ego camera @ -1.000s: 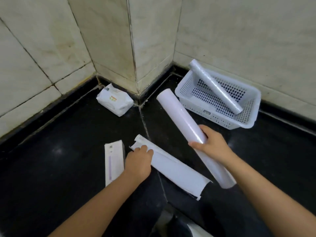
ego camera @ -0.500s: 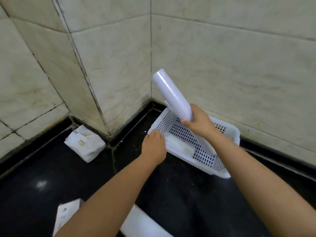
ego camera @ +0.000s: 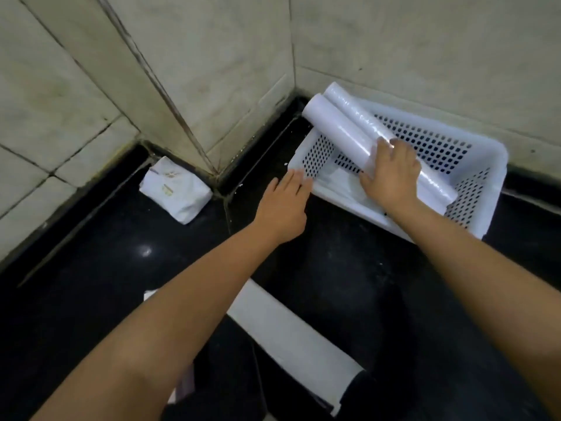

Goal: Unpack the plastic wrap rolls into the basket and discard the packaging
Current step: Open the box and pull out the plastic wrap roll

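Two white cylindrical plastic wrap rolls [ego camera: 343, 129] slant across the perforated white basket [ego camera: 485, 165]; right hand [ego camera: 391, 174] grips one to seat it, open left hand [ego camera: 285, 205] steadies the rim.

Perforated white plastic basket [ego camera: 491, 165], glossy film on the rolls [ego camera: 358, 126], matt paper-like packaging [ego camera: 291, 335] at lower centre, polished black floor [ego camera: 91, 268], dull stone-look wall tiles [ego camera: 212, 56]

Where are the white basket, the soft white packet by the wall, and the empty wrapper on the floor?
white basket [ego camera: 491, 165], head view, on its right rim.
soft white packet [ego camera: 176, 189], head view, on its top face.
empty wrapper [ego camera: 291, 338], head view, on its middle.
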`<state>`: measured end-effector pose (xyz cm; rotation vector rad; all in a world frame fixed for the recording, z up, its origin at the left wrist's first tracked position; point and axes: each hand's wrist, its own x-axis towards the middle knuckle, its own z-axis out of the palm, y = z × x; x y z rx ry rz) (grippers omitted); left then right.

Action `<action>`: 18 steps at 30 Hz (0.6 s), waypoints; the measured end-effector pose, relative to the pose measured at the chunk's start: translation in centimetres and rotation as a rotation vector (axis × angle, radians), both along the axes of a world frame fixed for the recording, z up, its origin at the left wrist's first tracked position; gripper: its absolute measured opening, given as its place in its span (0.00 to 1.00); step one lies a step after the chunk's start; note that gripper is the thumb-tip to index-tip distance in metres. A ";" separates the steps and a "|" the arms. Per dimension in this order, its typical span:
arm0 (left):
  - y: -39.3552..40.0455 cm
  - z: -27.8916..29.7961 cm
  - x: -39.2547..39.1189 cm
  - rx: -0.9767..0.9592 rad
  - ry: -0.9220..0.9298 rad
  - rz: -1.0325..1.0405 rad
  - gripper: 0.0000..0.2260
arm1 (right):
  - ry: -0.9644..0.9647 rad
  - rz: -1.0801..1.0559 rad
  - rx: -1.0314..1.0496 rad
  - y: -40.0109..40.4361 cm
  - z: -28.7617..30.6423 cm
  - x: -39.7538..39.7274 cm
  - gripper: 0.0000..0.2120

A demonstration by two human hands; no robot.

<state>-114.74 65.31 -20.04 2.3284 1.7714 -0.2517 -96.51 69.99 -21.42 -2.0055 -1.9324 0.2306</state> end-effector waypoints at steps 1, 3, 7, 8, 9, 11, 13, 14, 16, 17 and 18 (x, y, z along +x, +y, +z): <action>-1.0 -0.2 -1.0 0.025 -0.022 0.034 0.30 | 0.018 0.036 0.057 -1.0 0.4 -0.5 0.27; -3.8 -0.8 -3.6 0.055 -0.058 0.129 0.28 | 0.066 0.190 0.198 -4.0 1.1 -2.2 0.22; -11.3 -1.4 -8.9 0.068 -0.093 0.388 0.27 | 0.221 0.446 0.196 -12.0 0.3 -7.7 0.15; -13.4 -1.5 -10.0 0.079 -0.110 0.477 0.28 | 0.256 0.473 0.132 -13.9 -0.1 -9.2 0.15; -15.5 -1.6 -11.0 0.097 -0.122 0.567 0.29 | 0.281 0.499 0.071 -15.6 -0.6 -10.6 0.15; -19.4 -1.9 -12.8 0.111 -0.142 0.758 0.33 | 0.279 0.579 -0.001 -18.5 -1.6 -13.1 0.16; -22.7 -2.3 -14.0 0.045 -0.201 0.945 0.40 | 0.267 0.653 -0.018 -20.4 -2.2 -15.2 0.16; -23.8 -2.6 -14.4 -0.015 -0.252 1.028 0.43 | 0.266 0.674 -0.024 -20.9 -2.3 -16.1 0.16; -25.1 -3.2 -14.8 -0.129 -0.360 1.122 0.41 | 0.259 0.697 -0.022 -21.2 -2.3 -17.6 0.15; -25.5 -3.4 -14.9 -0.150 -0.397 1.123 0.36 | 0.258 0.700 -0.034 -21.3 -2.2 -18.3 0.14; -25.6 -3.3 -15.0 -0.135 -0.424 1.110 0.31 | 0.262 0.691 -0.056 -21.1 -2.0 -19.0 0.13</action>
